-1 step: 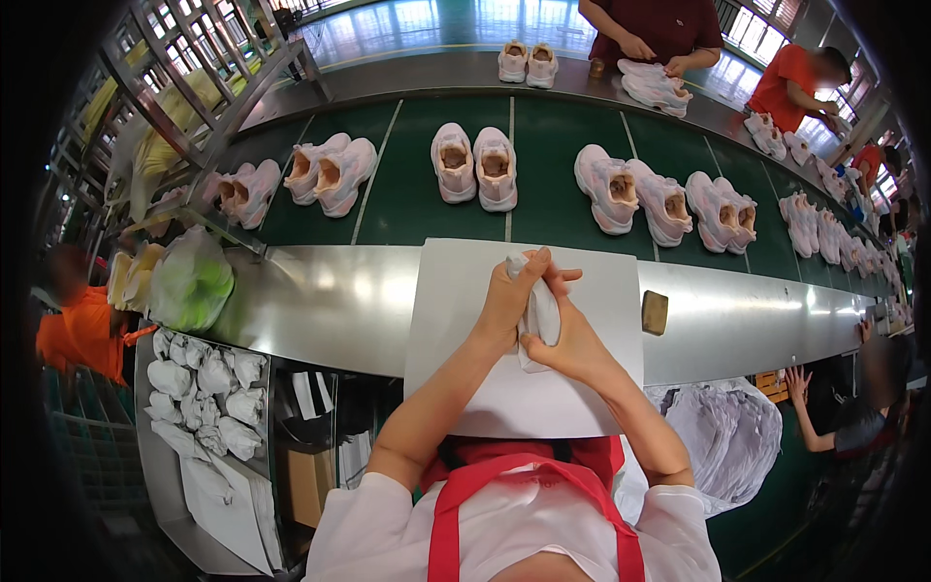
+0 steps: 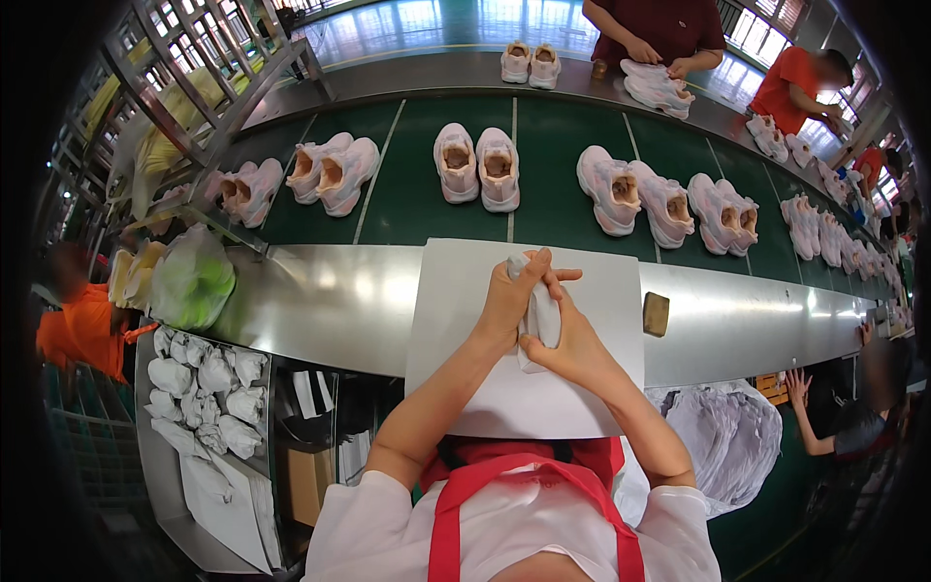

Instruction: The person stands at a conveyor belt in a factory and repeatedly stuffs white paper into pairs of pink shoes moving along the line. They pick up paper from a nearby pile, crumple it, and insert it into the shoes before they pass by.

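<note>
A green conveyor belt (image 2: 407,199) carrying rows of pale pink-and-white sneakers (image 2: 497,184) runs across a factory floor, bordered on the near side by a polished steel ledge (image 2: 325,301). Across the line, a co-worker in a dark red shirt (image 2: 659,24) handles more pale footwear (image 2: 655,87). In the foreground, a worker in a white shirt (image 2: 369,529) and red apron (image 2: 448,529) stands at a stack of smooth white sheets (image 2: 603,306) that overlaps the ledge. A metal tray (image 2: 160,490) at the worker's left holds crumpled paper bundles (image 2: 204,388); at the right sits a plastic bag (image 2: 722,441) of loose, thin sheets. Above the stack, the left hand (image 2: 506,306) and right hand (image 2: 570,341) close around an elongated white paper wad (image 2: 545,315), fingers grasping it from both sides and meeting near its far end, the right thumb pressed along it. Which hand owns the fingertips jutting rightward is hard to tell. A small brown block (image 2: 656,314) lies on the ledge, just right of the sheets.
</note>
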The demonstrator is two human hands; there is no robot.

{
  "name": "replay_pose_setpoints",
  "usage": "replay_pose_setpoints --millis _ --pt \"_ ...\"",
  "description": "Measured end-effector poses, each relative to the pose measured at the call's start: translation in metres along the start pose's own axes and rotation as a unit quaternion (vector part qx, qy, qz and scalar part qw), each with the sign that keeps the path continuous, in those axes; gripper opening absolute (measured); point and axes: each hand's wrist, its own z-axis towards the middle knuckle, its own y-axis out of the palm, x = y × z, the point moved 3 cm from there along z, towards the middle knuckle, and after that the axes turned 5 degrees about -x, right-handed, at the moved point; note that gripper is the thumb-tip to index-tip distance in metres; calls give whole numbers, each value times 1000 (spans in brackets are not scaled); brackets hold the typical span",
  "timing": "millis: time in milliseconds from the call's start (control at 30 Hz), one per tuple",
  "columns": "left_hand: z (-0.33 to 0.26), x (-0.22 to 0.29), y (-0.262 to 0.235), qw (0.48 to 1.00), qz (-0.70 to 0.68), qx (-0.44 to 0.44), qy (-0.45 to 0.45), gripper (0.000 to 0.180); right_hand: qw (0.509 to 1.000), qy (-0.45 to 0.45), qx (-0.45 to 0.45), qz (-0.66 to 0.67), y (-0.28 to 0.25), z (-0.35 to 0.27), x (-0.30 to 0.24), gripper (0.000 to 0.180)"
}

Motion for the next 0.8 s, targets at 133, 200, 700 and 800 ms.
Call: replay_pose_setpoints --millis 133,200,700,800 --pt "-1 10 -11 991 9 0 135 31 989 -84 69 -101 0 -8 -4 58" --pt "2 9 -15 991 26 -1 128 36 993 -49 53 -92 6 -7 1 55" --pt "-37 26 -83 867 466 80 159 72 957 -51 160 -236 -11 -19 28 76" --pt "-56 73 -201 818 490 278 120 73 894 87 366 -243 -66 -46 69 64"
